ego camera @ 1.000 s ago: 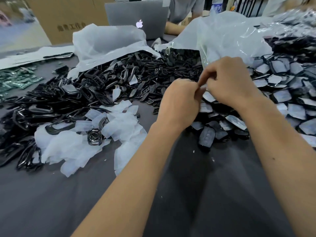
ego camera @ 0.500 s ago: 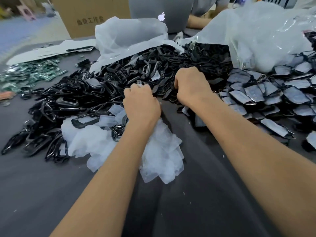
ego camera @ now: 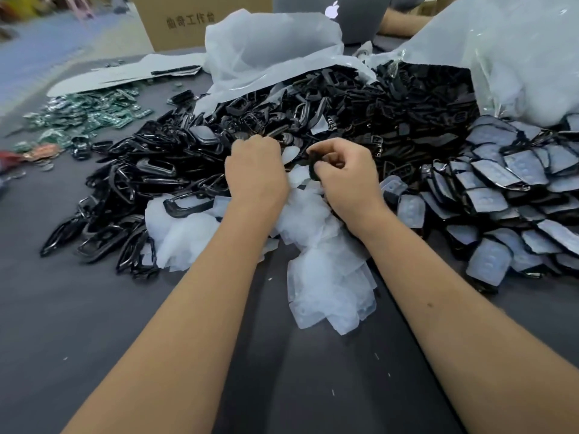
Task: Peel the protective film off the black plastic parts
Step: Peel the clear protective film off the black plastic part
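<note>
My right hand pinches a small black plastic part above the pile of peeled white film. My left hand is just left of it, back to the camera, its fingers curled under and hidden. A pale piece of film shows between the two hands; whether the left hand holds it I cannot tell. Black parts still covered in film lie heaped at the right. Bare glossy black frames are piled at the left.
A big heap of mixed black parts spills from white plastic bags behind my hands. Green circuit boards lie far left. A cardboard box, a laptop and another person's arm are at the back. Dark table.
The view swung left. My left hand went from the right heap to the film pile. My right hand followed and now shows a black part in its fingertips, close beside the left.
</note>
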`<state>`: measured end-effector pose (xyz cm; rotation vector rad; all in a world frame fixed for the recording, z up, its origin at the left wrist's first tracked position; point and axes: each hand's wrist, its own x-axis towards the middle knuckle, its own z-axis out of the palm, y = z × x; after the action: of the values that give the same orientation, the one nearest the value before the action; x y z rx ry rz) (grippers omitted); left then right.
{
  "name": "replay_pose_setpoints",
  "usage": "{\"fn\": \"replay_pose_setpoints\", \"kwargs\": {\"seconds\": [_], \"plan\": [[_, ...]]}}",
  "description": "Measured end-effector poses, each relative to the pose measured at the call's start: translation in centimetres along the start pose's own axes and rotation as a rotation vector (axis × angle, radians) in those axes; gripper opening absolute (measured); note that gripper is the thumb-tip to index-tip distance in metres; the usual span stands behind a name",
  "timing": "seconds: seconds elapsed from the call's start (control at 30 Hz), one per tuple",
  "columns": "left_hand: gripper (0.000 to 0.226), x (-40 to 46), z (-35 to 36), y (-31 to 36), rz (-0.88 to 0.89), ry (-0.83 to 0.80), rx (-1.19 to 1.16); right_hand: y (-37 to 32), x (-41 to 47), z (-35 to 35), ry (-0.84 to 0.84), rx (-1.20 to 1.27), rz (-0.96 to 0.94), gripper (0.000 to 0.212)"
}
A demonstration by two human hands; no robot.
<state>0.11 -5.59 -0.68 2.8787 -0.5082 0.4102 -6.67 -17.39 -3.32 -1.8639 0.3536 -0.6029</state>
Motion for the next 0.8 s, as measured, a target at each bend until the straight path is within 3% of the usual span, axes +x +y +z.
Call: {"fn": "replay_pose_setpoints", "kwargs": {"seconds": [0.2,0.3,0.47,0.6,0.73,0.8], "plan": [[0.008,1.4,-0.5,-0.4,-0.09,-0.081,-0.225,0.0,0.2,-0.4,-0.042,0.325,0.126,0.025],[0.013,2.0,-0.4,-0.3,-0.137,-0.111,-0.318,0.1,0.0,-0.2,-0.08,0.293,0.094,0.027],[0.034,2.5,-1.0,0.7,-0.069,-0.177,-0.351,0.1,-0.4,-0.4,-0.133,0.311,0.069,0.028],[0.034,1.4,-1.1,0.1,-0.11,-0.098,-0.455,-0.1,-0.6,-0.5,-0.153,0.355,0.041,0.027],[0.055,-1.0,-2.0,-1.0,-0.195,-0.001,-0.735,-0.2,-0.8,-0.6,-0.2,0.353,0.003,0.031],[0.05,-2.6,-2.2,-1.7,-0.219,0.062,-0.847,-0.4,-0.9,-0.6,-0.221,0.346,-0.013,0.034]]}}
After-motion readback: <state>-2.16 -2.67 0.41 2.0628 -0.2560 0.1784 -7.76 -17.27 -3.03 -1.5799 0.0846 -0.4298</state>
